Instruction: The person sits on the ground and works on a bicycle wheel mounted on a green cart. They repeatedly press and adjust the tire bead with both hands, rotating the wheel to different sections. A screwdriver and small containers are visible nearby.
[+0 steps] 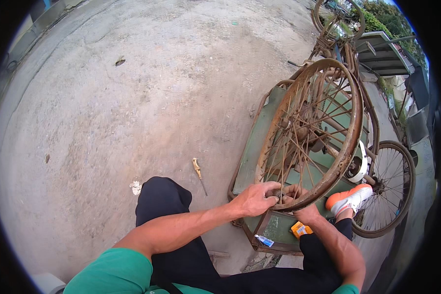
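The left hand (255,198) and the right hand (306,211) meet at the near part of the rusty brown spoked metal wheel (303,133), which stands over the green-panelled cart frame (254,157) on the right. The left hand lies back upward, its thumb and bent fingers brought together just inside the rim; whether they pinch a spoke end or only touch there cannot be told. The right hand comes in from the rim's outer side, fingers curled behind and inside it; the rim partly hides them, so how firmly they hold cannot be told. The left forearm stretches rightward and away from the near left, nearly straight; the right elbow juts out on the near right, its forearm angled left and far. Near the hands, a small blue-and-white tube (264,240) and a crumpled orange-yellow packet (300,229) lie on the cart's near end. Farther right are a white-and-orange shoe (349,197) and a dark-tyred spoked wheel (407,196). Leftward, a yellow-handled screwdriver (197,168) lies on the pale concrete ground (108,112).
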`<move>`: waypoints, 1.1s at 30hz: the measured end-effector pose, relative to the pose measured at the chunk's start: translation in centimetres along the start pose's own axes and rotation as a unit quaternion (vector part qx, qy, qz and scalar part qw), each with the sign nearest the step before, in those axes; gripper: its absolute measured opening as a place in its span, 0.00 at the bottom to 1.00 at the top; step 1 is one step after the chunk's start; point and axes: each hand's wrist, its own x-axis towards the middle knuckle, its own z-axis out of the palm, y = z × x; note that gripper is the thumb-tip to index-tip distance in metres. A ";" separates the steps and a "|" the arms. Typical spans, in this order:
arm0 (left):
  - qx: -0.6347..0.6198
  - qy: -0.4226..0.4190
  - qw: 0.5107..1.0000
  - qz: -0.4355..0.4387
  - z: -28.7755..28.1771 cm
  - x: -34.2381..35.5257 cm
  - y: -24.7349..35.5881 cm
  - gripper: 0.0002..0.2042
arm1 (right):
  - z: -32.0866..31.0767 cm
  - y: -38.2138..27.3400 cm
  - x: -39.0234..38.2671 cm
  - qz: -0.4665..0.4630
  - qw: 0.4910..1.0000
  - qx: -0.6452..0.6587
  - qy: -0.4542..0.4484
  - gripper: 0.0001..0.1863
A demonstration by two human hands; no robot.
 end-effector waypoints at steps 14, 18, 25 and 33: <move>-0.061 -0.017 0.997 -0.040 -0.1 -0.1 0.1 0.28 | -0.2 -1.3 -0.5 -0.016 0.999 -0.051 0.004 0.11; -0.103 -0.041 0.993 -0.051 0.0 0.3 0.4 0.28 | -0.5 -0.6 -1.0 0.000 1.000 -0.029 0.011 0.12; -0.113 -0.045 0.991 -0.062 -0.5 -0.1 0.1 0.28 | 0.7 1.6 -0.5 0.040 0.984 0.169 0.029 0.19; -0.115 -0.011 0.993 -0.010 -0.3 -0.5 -1.0 0.27 | 1.8 1.2 -0.4 0.088 0.962 0.256 0.030 0.17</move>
